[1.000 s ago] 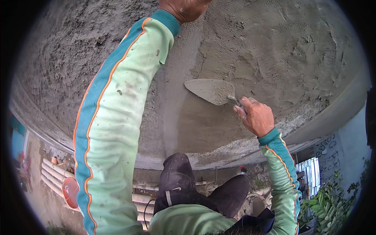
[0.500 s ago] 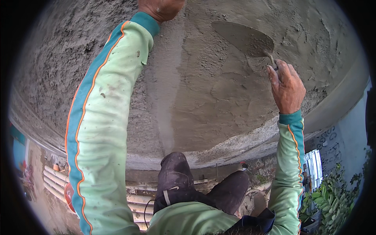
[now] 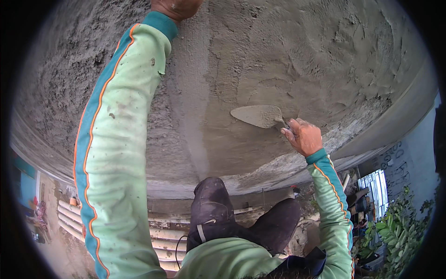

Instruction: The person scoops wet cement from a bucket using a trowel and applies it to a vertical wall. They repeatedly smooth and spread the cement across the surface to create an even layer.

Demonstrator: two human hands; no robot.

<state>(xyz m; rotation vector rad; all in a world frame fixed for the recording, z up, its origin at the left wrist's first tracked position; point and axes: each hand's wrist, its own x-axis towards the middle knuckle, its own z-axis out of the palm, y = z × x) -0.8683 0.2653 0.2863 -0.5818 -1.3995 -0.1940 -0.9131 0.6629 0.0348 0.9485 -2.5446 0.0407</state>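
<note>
Against wet grey plaster wall (image 3: 297, 60), right hand (image 3: 303, 136) fingers clamp the trowel (image 3: 258, 115), blade pointing left

Plastered wall (image 3: 325, 60) open right of and above trowel (image 3: 258, 115). Left sleeve (image 3: 121, 139) bars the wall's left part, top edge to bottom. Knees (image 3: 213, 209) crowd its lower edge.

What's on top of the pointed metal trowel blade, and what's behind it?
A thin smear of grey mortar lies on the pointed metal trowel blade, held by the right hand. Behind it is the wet grey plastered wall; the patch under the blade is hidden.
</note>
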